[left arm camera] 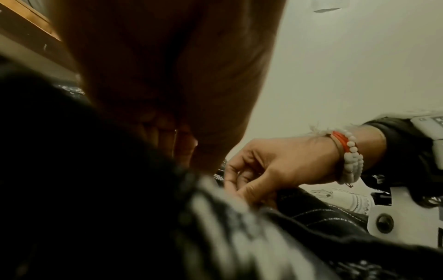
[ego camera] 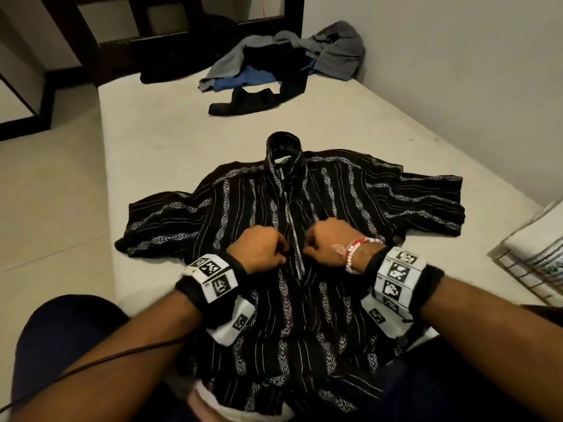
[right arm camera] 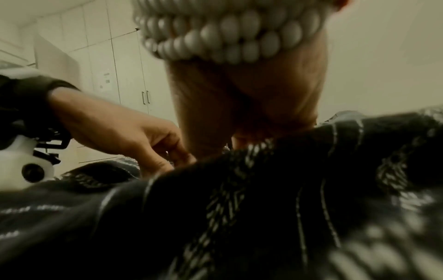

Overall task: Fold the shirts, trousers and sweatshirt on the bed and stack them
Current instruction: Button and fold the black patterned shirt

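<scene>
A black shirt with white patterned stripes (ego camera: pixel 243 205) lies front-up on the bed, collar away from me, sleeves spread to both sides. Both my hands work at its button placket, mid-chest. My left hand (ego camera: pixel 263 249) pinches the left edge of the placket with curled fingers. My right hand (ego camera: pixel 324 242), with a beaded bracelet at the wrist, pinches the right edge; the left wrist view shows the right hand's fingers (left arm camera: pixel 242 181) closed on the fabric (left arm camera: pixel 311 212). In the right wrist view my left hand (right arm camera: pixel 153 149) presses into the same cloth (right arm camera: pixel 263 208).
A heap of unfolded clothes (ego camera: pixel 283 62), grey, blue and black, lies at the far end of the bed (ego camera: pixel 170 141). Folded striped linen (ego camera: pixel 536 248) sits at the right edge. A wall runs along the right; the floor (ego camera: pixel 45 193) is on the left.
</scene>
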